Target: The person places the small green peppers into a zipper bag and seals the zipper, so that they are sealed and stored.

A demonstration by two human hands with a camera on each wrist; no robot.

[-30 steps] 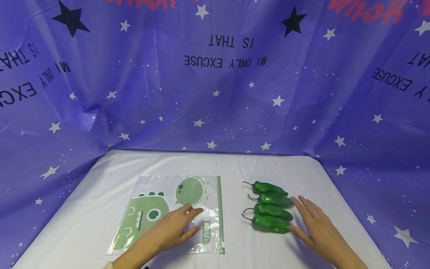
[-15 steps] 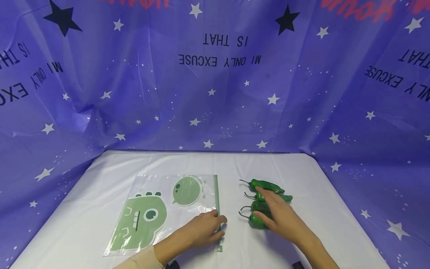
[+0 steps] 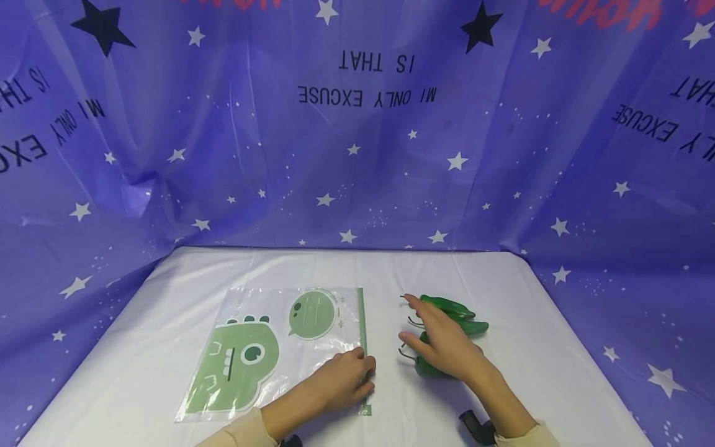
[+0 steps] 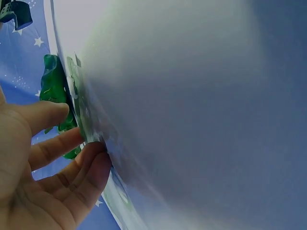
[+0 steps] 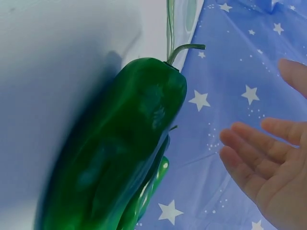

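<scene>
If our right hand (image 3: 441, 345), thumb and fingers apart, closes unevenly, the long glossy green peppers (image 3: 451, 307) may roll; our left hand (image 3: 343, 377), likewise parted, could drag the clear plastic bag (image 3: 287, 351).

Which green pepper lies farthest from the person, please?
The long, glossy green pepper topmost in the head view; all the others lie nearer.

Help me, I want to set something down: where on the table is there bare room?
The table is bare beyond the bag and the peppers, and between the peppers and its right edge. The strip between bag and peppers is narrow. It is crowded where the left hand touches the bag's edge and the right hand hangs over the peppers.
</scene>
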